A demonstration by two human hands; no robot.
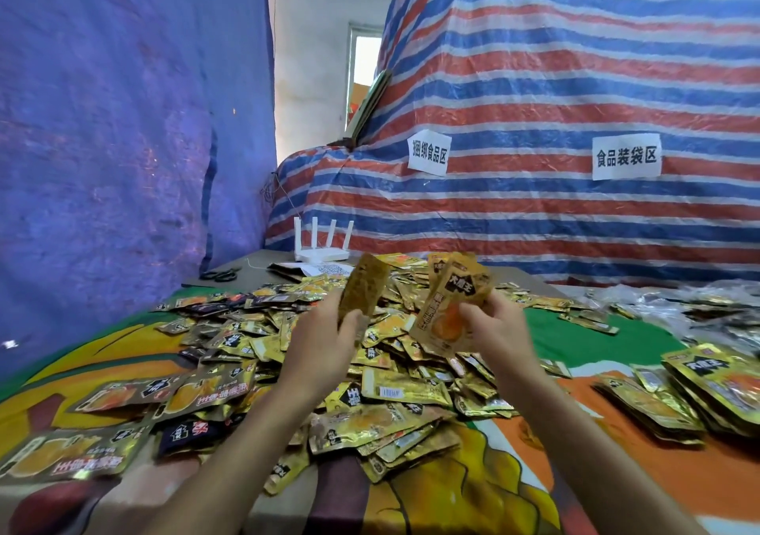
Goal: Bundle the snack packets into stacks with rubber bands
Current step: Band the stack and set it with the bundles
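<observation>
In the head view, a surface (pixel 596 341) is seen covered by a printed cloth of orange, green and yellow. A loose heap of gold snack packets (pixel 390 386) is spread over its middle, and neater piled packets (pixel 707 378) are laid at its right edge. A white router (pixel 323 253) with four aerials and a pair of scissors (pixel 220 274) are set near each other at the far left end. Clear plastic bags (pixel 658 308) are heaped at the far right. The space is closed off by a blue tarpaulin (pixel 123 123) on the left and a red, white and blue striped tarpaulin (pixel 575 82) behind, to which two paper signs (pixel 427 152) are fixed. A bright window (pixel 366 74) is visible between the two.

Whatever lies under the striped tarpaulin is hidden. The piled packets are cut off by the right frame edge. Most of the print on the packets is blurred.

The left hand (pixel 329 341) is curled round the lower end of a single packet (pixel 370 288), which is held upright above the heap. A small sheaf of packets (pixel 452 304) is gripped, tilted, by the right hand (pixel 501 329), the thumb pressed on the front one. How many are held cannot be counted.
</observation>
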